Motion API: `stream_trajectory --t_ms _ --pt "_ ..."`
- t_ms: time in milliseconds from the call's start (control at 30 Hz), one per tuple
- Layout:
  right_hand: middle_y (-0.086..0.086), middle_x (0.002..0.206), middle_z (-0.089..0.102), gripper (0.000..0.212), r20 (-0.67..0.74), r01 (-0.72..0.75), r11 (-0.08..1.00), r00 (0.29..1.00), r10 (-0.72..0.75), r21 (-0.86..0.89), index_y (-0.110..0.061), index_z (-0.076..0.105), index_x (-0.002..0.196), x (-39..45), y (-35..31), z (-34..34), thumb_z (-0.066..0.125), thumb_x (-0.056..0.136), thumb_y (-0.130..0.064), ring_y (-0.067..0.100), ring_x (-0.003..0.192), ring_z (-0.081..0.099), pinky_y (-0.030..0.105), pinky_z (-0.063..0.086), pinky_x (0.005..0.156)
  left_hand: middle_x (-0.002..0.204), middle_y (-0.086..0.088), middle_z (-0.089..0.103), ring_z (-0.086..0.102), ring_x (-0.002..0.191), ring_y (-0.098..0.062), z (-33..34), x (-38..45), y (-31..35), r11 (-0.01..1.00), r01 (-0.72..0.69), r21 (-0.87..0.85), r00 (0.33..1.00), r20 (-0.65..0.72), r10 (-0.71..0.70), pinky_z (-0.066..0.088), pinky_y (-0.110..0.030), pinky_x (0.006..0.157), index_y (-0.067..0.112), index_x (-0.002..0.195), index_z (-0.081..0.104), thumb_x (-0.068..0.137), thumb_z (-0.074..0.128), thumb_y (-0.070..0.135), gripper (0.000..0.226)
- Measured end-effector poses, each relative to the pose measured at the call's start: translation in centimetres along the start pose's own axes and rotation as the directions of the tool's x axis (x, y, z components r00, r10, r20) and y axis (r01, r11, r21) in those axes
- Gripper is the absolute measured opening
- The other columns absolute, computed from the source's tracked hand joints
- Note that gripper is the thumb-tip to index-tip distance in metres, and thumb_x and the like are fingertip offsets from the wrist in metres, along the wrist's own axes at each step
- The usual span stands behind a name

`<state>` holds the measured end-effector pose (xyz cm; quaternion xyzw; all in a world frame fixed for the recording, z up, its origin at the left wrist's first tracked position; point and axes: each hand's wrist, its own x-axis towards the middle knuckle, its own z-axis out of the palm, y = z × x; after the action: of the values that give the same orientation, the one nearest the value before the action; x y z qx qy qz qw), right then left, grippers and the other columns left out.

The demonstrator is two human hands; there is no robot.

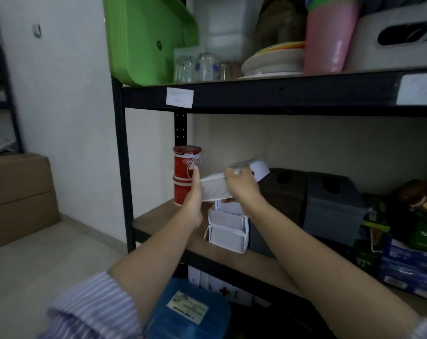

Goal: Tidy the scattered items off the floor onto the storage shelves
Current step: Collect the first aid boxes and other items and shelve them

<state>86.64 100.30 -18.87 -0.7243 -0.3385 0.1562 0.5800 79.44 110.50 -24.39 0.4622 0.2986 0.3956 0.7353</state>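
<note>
Both my hands hold a white box [215, 187] tilted above the middle shelf [158, 221]. My left hand [194, 199] grips its left end, thumb up beside the red cans. My right hand [243, 185] grips it from the top right, fingers curled over the upper edge. Directly below stands a stack of two white boxes [228, 228] on the shelf board. Two red cans [184, 174] are stacked at the shelf's left end, just behind my left hand.
Dark tissue-style boxes [330, 204] and packaged goods [408, 241] fill the shelf's right side. The upper shelf [281, 94] carries a green tray, glasses, plates and a pink cup. A blue box [190, 309] sits below. Cardboard boxes [19, 196] stand on the floor at left.
</note>
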Motion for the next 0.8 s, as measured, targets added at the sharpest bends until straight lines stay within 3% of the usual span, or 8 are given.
stream_trajectory --t_ms 67,133,267,400,500,633,733,800 --pt "0.029 0.156 0.010 0.076 -0.001 -0.003 0.984 1.000 0.003 -0.177 -0.011 0.018 0.154 1.0 -0.4 0.5 0.045 0.094 -0.048 0.043 0.128 0.042 0.045 0.047 0.103 0.123 -0.006 0.063 0.059 0.112 -0.026 1.0 -1.9 0.3 0.998 0.062 -0.024 0.998 0.019 -0.061 0.044 -0.045 0.101 0.020 0.129 0.054 0.055 0.058 0.092 0.103" --pt "0.027 0.156 0.017 0.093 0.059 0.058 0.932 0.997 -0.040 -0.358 -0.004 0.020 0.153 1.4 -0.7 0.3 0.044 0.086 -0.064 0.039 0.130 0.044 0.043 0.046 0.102 0.120 -0.009 0.059 0.051 0.122 -0.031 1.7 -2.5 0.6 0.995 0.096 0.007 0.994 0.061 -0.096 0.041 -0.049 0.095 0.021 0.128 0.050 0.076 0.048 0.082 0.080" --pt "0.006 0.130 0.057 0.066 0.246 0.280 0.447 0.960 -0.136 -0.849 -0.016 0.047 0.139 0.9 -1.0 -1.2 0.058 0.088 -0.059 0.026 0.114 0.058 0.033 0.046 0.079 0.158 -0.009 0.029 0.028 0.144 -0.033 1.7 0.2 0.3 0.996 0.082 0.040 0.995 0.046 -0.084 0.026 -0.056 0.114 0.024 0.153 0.024 0.063 0.057 0.086 0.114" --pt "0.010 0.129 0.057 0.049 0.193 0.254 0.184 0.936 -0.295 -0.950 -0.011 0.057 0.127 1.2 -1.5 -2.1 0.060 0.093 -0.046 0.026 0.114 0.057 0.033 0.040 0.076 0.159 -0.012 0.025 0.028 0.143 -0.038 2.8 1.2 0.6 0.974 0.039 0.225 0.998 0.040 -0.049 0.026 -0.055 0.112 0.022 0.154 0.022 0.072 0.059 0.078 0.106" --pt "0.019 0.148 0.034 0.072 0.242 0.259 0.030 0.934 -0.264 -0.965 -0.010 0.038 0.146 2.1 -1.1 -2.1 0.064 0.090 -0.047 0.036 0.134 0.036 0.043 0.037 0.103 0.159 -0.012 0.026 0.029 0.142 -0.036 4.2 1.0 1.1 0.924 -0.016 0.381 0.997 0.076 -0.014 0.026 -0.054 0.114 0.020 0.154 0.022 0.072 0.053 0.082 0.108" --pt "0.015 0.151 0.034 0.088 0.407 0.431 0.105 0.894 -0.188 -0.896 -0.026 0.024 0.150 3.1 0.3 -2.3 0.074 0.081 -0.047 0.038 0.136 0.034 0.052 0.029 0.108 0.158 -0.010 0.027 0.029 0.143 -0.032 3.8 -0.1 -0.1 0.964 -0.099 0.246 0.995 0.049 0.090 0.024 -0.050 0.117 0.019 0.153 0.024 0.084 0.033 0.081 0.094" --pt "0.014 0.141 0.045 0.097 0.439 0.454 0.013 0.868 -0.233 -0.891 -0.022 0.025 0.145 3.2 1.2 -2.3 0.083 0.070 -0.044 0.036 0.127 0.044 0.047 0.036 0.102 0.154 -0.003 0.037 0.042 0.137 -0.026 1.3 1.9 -5.4 0.992 -0.062 0.106 0.998 -0.022 0.064 0.032 -0.049 0.114 0.032 0.151 0.031 0.050 0.036 0.104 0.124" --pt "0.016 0.139 0.045 0.098 0.422 0.427 -0.038 0.869 -0.260 -0.903 -0.021 0.025 0.145 3.2 1.4 -2.3 0.085 0.069 -0.040 0.036 0.124 0.047 0.046 0.038 0.099 0.153 0.002 0.038 0.041 0.137 -0.022 0.4 2.5 -8.8 0.980 -0.044 0.193 0.999 0.037 0.038 0.028 -0.047 0.116 0.032 0.151 0.031 0.065 0.027 0.098 0.108"
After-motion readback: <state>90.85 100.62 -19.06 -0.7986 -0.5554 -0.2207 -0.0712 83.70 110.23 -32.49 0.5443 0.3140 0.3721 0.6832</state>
